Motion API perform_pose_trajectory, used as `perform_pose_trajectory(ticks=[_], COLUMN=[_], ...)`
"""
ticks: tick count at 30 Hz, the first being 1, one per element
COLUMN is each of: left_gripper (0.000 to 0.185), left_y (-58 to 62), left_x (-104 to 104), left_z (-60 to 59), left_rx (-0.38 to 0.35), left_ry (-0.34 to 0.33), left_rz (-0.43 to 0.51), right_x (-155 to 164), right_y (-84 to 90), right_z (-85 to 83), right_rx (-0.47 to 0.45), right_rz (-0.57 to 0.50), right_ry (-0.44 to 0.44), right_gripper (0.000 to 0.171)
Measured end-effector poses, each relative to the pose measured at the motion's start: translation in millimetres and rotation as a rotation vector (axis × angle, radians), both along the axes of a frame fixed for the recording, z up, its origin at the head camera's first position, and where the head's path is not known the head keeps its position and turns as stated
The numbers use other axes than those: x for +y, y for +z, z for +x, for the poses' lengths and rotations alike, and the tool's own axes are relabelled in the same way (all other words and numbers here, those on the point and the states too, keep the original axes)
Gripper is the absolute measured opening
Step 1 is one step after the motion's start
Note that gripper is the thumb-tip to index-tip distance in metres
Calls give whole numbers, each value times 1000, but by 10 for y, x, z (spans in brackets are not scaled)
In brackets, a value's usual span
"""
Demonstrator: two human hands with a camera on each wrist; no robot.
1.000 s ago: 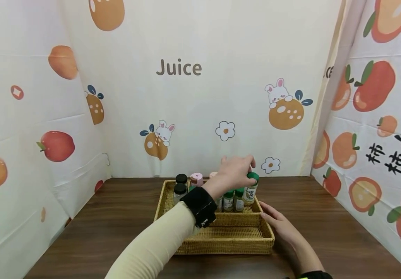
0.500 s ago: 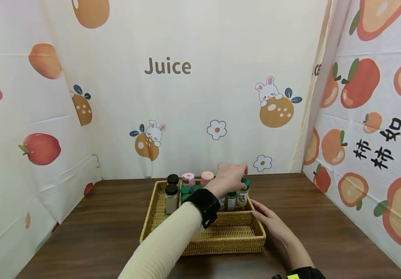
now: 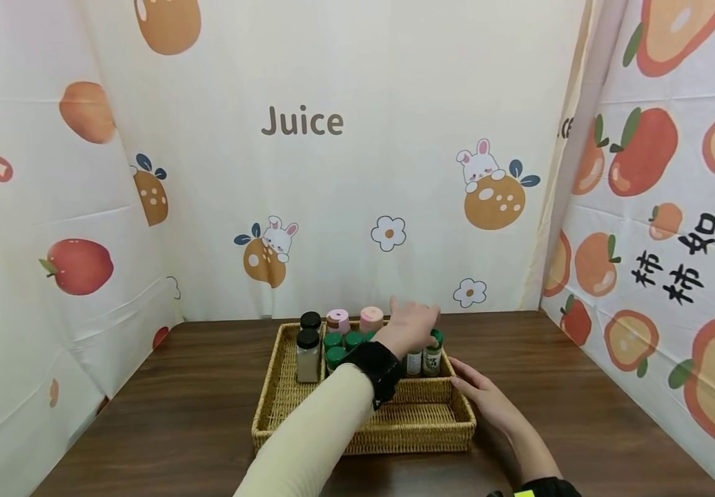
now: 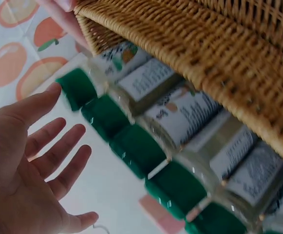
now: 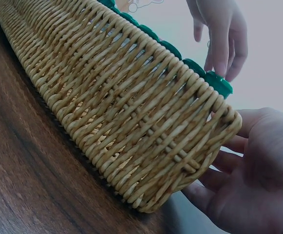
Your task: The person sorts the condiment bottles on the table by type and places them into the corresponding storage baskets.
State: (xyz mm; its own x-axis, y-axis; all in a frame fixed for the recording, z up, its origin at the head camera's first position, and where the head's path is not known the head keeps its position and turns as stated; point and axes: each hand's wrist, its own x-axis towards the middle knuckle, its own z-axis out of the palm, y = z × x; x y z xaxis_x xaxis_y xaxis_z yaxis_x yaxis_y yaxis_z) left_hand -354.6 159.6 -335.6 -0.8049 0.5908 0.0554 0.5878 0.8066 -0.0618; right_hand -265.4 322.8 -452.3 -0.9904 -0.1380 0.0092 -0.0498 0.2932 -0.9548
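Where left hand perhaps touches: green-capped jar

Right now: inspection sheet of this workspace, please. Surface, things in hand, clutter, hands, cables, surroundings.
Surface: dark wood table, bare where visible.
Things in hand: wicker basket on the table; a row of green-capped bottles stands upright in its far half; the end bottle sits at the right.
Clutter: two black-capped jars and two pink-capped jars in the same basket.
Hands: left hand over the end bottle, fingers straight, thumb touching its cap; right hand flat against the basket's right side.
Cables: nothing seen.
Surroundings: fruit-print cloth backdrop reading Juice.
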Motion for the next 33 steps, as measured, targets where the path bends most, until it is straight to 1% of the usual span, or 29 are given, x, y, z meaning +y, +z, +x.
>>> perform_pose_trajectory(ticks=[3, 6, 9, 11, 12, 15, 17, 19, 21, 23, 25, 26, 29, 30, 33], left_gripper=[40, 41, 42, 37, 33, 27, 28, 34, 38, 40, 42, 43, 41, 40, 35], left_y=[28, 111, 194, 205, 193, 118, 55, 11, -23, -40, -59, -70, -107, -120, -156], left_x=[-114, -289, -492, -613, -659, -736, -758, -749, -720, -692, -652, -627, -525, -483, -355], left_z=[-11, -7, 27, 56, 69, 164, 241, 320, 353, 356, 344, 338, 340, 347, 378], left_rx=[-4, -4, -8, 17, 38, 64, 79, 67, 76, 103, 138, 158, 257, 279, 307], left_ry=[-18, -14, 2, -15, -40, -193, -296, -367, -367, -357, -361, -373, -472, -509, -602], left_rz=[-1, 11, 34, 29, 19, -40, -100, -152, -202, -237, -257, -258, -261, -256, -267], right_x=[-4, 14, 50, 71, 79, 77, 49, 30, 21, 9, -1, -5, -9, -8, 0], right_y=[-3, 12, 17, 13, 9, 1, -1, -10, -15, -12, -2, 3, 15, 15, 12], right_z=[1, 4, 10, 12, 11, 7, 1, -5, -12, -13, -10, -8, 11, 17, 38], right_rx=[1, 4, 11, 20, 26, 36, 38, 38, 36, 38, 38, 38, 31, 27, 15], right_rz=[2, 25, 63, 83, 90, 93, 78, 60, 52, 51, 57, 56, 61, 59, 52], right_ry=[7, 3, -1, -5, -2, 18, 37, 52, 61, 64, 61, 59, 42, 34, 20], right_gripper=[59, 59, 60, 60, 60, 60, 60, 60, 60, 61, 60, 60, 61, 61, 62])
